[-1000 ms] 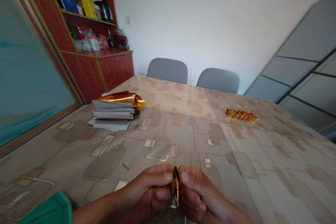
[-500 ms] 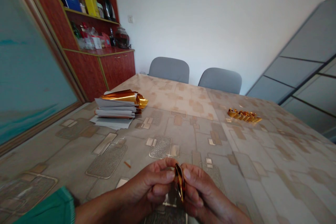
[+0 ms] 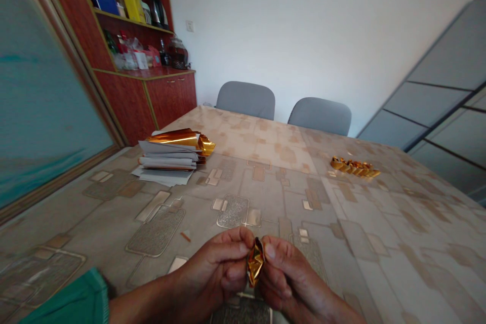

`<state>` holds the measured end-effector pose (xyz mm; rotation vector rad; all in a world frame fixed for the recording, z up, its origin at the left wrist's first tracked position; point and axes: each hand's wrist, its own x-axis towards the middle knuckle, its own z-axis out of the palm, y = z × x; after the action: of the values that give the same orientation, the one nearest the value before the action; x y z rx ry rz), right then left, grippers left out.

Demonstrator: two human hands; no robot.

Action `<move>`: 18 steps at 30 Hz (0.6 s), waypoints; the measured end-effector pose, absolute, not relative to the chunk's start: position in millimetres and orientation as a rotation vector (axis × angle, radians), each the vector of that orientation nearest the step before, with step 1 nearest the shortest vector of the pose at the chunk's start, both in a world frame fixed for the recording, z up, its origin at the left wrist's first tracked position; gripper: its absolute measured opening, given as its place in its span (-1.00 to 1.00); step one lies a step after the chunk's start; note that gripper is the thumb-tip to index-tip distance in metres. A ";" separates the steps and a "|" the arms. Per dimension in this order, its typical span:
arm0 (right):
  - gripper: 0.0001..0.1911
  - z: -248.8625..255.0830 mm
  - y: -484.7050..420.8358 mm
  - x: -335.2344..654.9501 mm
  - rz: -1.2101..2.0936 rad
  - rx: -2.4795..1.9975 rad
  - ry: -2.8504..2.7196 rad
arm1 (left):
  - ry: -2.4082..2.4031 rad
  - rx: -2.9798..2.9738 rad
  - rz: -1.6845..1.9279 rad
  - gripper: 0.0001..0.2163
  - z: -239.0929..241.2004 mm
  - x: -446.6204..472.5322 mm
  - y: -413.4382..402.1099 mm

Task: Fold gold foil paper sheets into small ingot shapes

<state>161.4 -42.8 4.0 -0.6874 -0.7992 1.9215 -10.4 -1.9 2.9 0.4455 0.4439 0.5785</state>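
Note:
My left hand and my right hand are close together at the near edge of the view. Their fingertips pinch a small folded piece of gold foil between them. A stack of white paper sheets lies on the table to the far left, with a curled sheet of gold foil on top. A row of folded gold foil pieces sits farther off to the right.
The patterned tablecloth covers the table, and a small orange scrap lies on it. Two grey chairs stand beyond the far edge. A red wooden cabinet stands at back left. My green sleeve shows at lower left.
The foil piece has gone from a narrow, upright pointed fold to a shorter, crumpled-looking fold between my fingers. My hands have shifted slightly, and the view has drifted a little.

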 end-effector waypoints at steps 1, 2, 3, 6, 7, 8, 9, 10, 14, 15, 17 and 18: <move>-0.41 4.6 -42.8 161.4 1.922 -0.682 -0.799 | 0.456 0.449 0.584 -0.81 3.2 -10.4 -2.3; -0.41 5.0 -42.7 161.4 1.922 -0.677 -0.799 | 0.460 0.459 0.589 -0.78 3.8 -10.3 -2.8; -0.41 5.2 -42.4 161.6 1.925 -0.669 -0.799 | 0.457 0.481 0.594 -0.76 4.5 -10.2 -3.3; -0.45 4.2 -41.2 162.2 1.944 -0.652 -0.795 | 0.444 0.589 0.604 -0.69 7.5 -8.8 -5.0; -0.46 3.5 -40.7 162.3 1.950 -0.652 -0.793 | 0.453 0.619 0.612 -0.67 8.8 -8.0 -5.6; -0.47 2.7 -40.4 162.4 1.954 -0.651 -0.793 | 0.471 0.642 0.623 -0.65 10.2 -7.3 -6.1; -0.47 2.1 -40.2 162.3 1.957 -0.655 -0.793 | 0.497 0.655 0.635 -0.64 11.5 -6.5 -6.7; -0.47 1.6 -40.1 162.2 1.958 -0.662 -0.795 | 0.525 0.663 0.647 -0.63 12.6 -5.9 -7.1; -0.44 1.0 -40.9 161.2 1.958 -0.676 -0.808 | 0.576 0.688 0.663 -0.61 14.2 -4.1 -8.0; -0.44 1.2 -41.1 161.0 1.964 -0.677 -0.810 | 0.578 0.693 0.665 -0.60 14.0 -3.8 -7.9; -0.44 1.8 -41.2 160.9 1.979 -0.680 -0.803 | 0.587 0.700 0.675 -0.57 13.3 -3.1 -7.5; -0.44 2.2 -41.1 161.0 1.987 -0.679 -0.802 | 0.594 0.700 0.681 -0.56 12.9 -3.0 -7.2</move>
<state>161.0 -41.1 2.2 -0.6791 -0.8023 1.9866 -3.0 -7.2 12.9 0.6996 0.5936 0.6809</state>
